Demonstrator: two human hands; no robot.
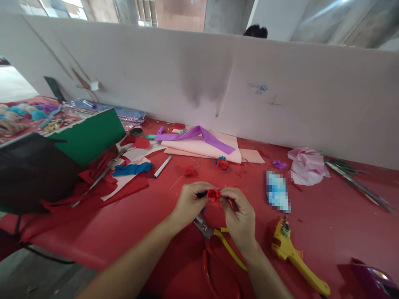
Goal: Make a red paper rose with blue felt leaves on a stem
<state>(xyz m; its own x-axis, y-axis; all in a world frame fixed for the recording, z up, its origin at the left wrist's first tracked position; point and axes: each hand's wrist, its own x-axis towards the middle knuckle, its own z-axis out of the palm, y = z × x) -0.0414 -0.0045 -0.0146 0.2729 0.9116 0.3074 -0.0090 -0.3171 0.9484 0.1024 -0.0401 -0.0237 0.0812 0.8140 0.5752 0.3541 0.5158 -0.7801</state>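
Note:
A small red paper flower is pinched between my two hands, above the middle of the red table. My left hand grips its left side with thumb and fingers. On its right side, my right hand holds it the same way. Just below my hands lie pliers with one red and one yellow handle, partly covered by my right forearm. Beyond my hands sit a red-and-blue flower and another red flower piece.
A yellow glue gun lies at right, near a purple tool. Scissors rest on red scraps at left, beside a marker. Pink sheets with a purple strip lie before the white partition. A green board stands left.

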